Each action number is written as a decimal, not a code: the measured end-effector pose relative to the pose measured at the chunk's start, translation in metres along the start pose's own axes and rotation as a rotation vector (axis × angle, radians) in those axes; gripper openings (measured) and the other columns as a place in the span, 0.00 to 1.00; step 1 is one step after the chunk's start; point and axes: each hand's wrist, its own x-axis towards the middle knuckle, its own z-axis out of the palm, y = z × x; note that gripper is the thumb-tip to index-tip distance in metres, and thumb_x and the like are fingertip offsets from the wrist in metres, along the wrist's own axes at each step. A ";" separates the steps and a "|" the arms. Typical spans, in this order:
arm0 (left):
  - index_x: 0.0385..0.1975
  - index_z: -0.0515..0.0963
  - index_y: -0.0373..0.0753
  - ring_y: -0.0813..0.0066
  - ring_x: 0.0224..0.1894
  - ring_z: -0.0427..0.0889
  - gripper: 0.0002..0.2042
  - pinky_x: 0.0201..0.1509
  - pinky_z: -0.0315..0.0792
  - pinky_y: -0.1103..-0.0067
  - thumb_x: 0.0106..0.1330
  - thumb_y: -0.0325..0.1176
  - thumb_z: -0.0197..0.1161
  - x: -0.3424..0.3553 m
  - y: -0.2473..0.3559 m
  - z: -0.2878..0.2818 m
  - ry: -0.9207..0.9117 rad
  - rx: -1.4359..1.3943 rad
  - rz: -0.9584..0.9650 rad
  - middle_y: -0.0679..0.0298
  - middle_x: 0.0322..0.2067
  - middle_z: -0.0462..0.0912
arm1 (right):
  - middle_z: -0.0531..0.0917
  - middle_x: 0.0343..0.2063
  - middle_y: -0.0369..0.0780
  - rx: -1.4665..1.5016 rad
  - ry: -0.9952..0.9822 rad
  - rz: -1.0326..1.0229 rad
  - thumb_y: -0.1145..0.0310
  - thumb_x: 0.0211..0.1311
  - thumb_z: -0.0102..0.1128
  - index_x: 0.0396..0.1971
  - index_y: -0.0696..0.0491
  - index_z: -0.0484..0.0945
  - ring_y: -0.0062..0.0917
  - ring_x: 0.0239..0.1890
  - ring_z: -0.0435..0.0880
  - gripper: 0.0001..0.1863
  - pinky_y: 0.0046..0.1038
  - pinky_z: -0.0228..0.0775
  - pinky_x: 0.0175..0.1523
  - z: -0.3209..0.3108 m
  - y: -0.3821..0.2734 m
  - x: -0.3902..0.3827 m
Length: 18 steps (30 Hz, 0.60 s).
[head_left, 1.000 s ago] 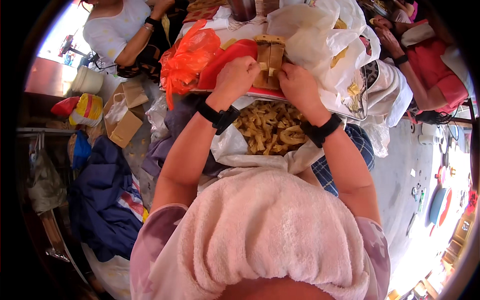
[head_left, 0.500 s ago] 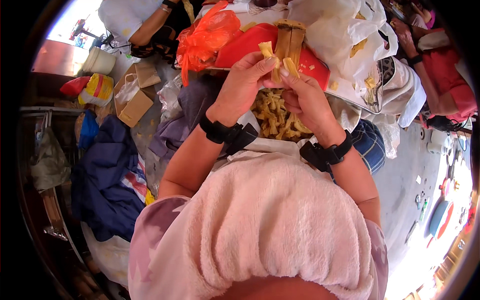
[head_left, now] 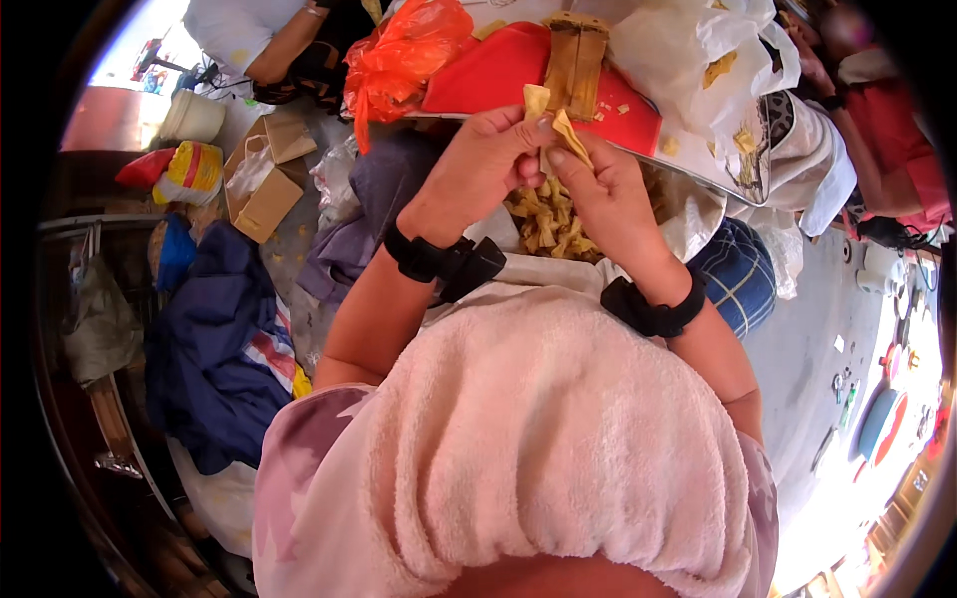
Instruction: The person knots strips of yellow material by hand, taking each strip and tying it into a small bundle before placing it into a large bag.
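Both grips pinched on yellow strips, just near-side of the wooden block

You have your left grip (head_left: 493,164) closed, thumb against fingers, on a yellow strip (head_left: 536,100) that stands up out of it toward the wooden block (head_left: 575,68). Your right grip (head_left: 606,184) is also closed, thumb pressed on a second yellow strip (head_left: 568,137) that slants up in front of the block. The two grips meet, or nearly so, on your side of the block; you cannot tell here whether the strips join behind your fingers.

The block sits on a red sheet (head_left: 488,72) on the bench (head_left: 681,157). Left of the block lies a red plastic bag (head_left: 409,50); right of it, a white plastic bag (head_left: 648,50). Nearer you than the block, below your grips, is a heap of yellow pieces (head_left: 551,225), partly hidden by your right grip.
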 end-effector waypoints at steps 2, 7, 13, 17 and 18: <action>0.33 0.75 0.35 0.89 0.20 0.66 0.10 0.25 0.64 0.89 0.66 0.36 0.55 0.001 0.002 0.007 0.094 -0.002 0.082 0.73 0.20 0.72 | 0.80 0.26 0.38 -0.236 0.000 -0.211 0.70 0.64 0.48 0.35 0.62 0.73 0.20 0.31 0.81 0.10 0.21 0.71 0.38 -0.001 0.005 0.003; 0.37 0.75 0.37 0.88 0.25 0.70 0.10 0.30 0.66 0.88 0.67 0.36 0.52 0.004 0.003 0.008 0.199 0.268 0.032 0.74 0.24 0.74 | 0.75 0.23 0.36 -0.295 0.102 0.004 0.66 0.63 0.54 0.35 0.61 0.71 0.16 0.28 0.71 0.12 0.18 0.65 0.35 -0.023 0.002 0.007; 0.39 0.72 0.35 0.82 0.30 0.70 0.08 0.35 0.66 0.83 0.67 0.31 0.48 0.004 -0.008 0.013 0.068 0.649 0.139 0.68 0.27 0.74 | 0.77 0.23 0.35 -0.284 0.162 -0.096 0.63 0.57 0.61 0.31 0.60 0.72 0.14 0.24 0.72 0.14 0.20 0.67 0.32 -0.026 -0.001 0.014; 0.42 0.70 0.32 0.69 0.36 0.75 0.09 0.43 0.68 0.77 0.63 0.25 0.49 -0.003 -0.013 0.011 0.089 0.919 0.099 0.56 0.33 0.77 | 0.80 0.21 0.35 -0.408 -0.001 0.055 0.60 0.55 0.61 0.28 0.60 0.77 0.12 0.23 0.73 0.15 0.20 0.68 0.31 -0.036 0.026 0.025; 0.40 0.71 0.31 0.66 0.36 0.76 0.08 0.42 0.68 0.76 0.64 0.27 0.50 -0.006 -0.008 0.015 0.025 0.978 0.130 0.55 0.33 0.77 | 0.80 0.21 0.34 -0.295 -0.047 0.110 0.61 0.57 0.59 0.28 0.60 0.78 0.12 0.24 0.74 0.15 0.20 0.68 0.31 -0.038 0.031 0.026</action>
